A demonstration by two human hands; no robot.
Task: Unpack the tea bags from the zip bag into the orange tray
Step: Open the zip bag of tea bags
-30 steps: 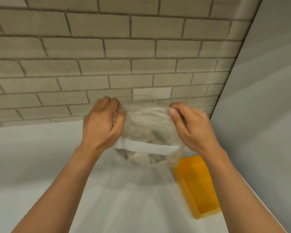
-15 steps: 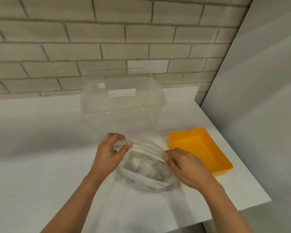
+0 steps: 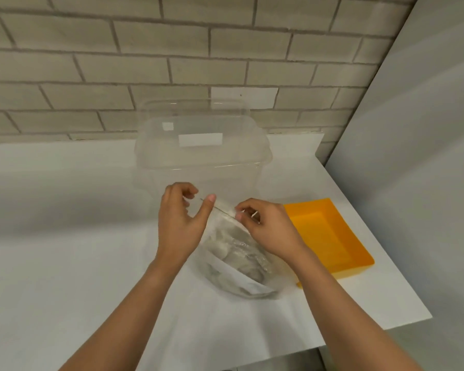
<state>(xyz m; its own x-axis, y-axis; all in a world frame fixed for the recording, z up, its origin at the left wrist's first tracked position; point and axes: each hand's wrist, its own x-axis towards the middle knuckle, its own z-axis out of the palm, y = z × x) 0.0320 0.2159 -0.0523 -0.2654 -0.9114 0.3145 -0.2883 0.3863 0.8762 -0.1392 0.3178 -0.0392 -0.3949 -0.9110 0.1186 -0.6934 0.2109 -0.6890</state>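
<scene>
bag [image 3: 239, 261]: clear zip bag, slumped on the surface [image 3: 65, 277] at frame centre. Mouth end is raised toward 11 o'clock, bottom toward 5 o'clock. A white band [image 3: 239, 278] crosses its lower part.
tea bags [image 3: 235, 250]: pale, bunched together inside the bag. Their number cannot be told through the crinkled plastic.
left hand [image 3: 178, 226]: at 9 o'clock of the bag's mouth. Thumb is up against the zip edge [image 3: 223, 208], fingers [image 3: 188, 192] curled behind it, pinching that edge's left end.
right hand [image 3: 269, 228]: at 3 o'clock of the mouth. Fingers [image 3: 248, 211] are curled narrow, pinching the right end of the zip edge; the palm is over the bag's upper side.
zip edge: stretched as a thin line between the two hands. Sealed or parted, cannot tell.
tray [image 3: 330, 236]: orange, shallow, rectangular. On the surface at 3 o'clock of the bag, just beside it. Its near corner is close against the bag's bottom; actual contact cannot be told.
box [image 3: 201, 162]: clear plastic with rounded corners, at 12 o'clock of the bag, just beyond the hands. A white label [image 3: 200, 140] shows on it.
surface: white. Its right edge runs past the tray, its near edge at 6 o'clock.
wall [image 3: 145, 62]: pale brick, at 12 o'clock behind the box. One brick carries a white patch [image 3: 243, 97].
panel [image 3: 413, 183]: plain grey, at 3 o'clock, meeting the wall in the corner.
</scene>
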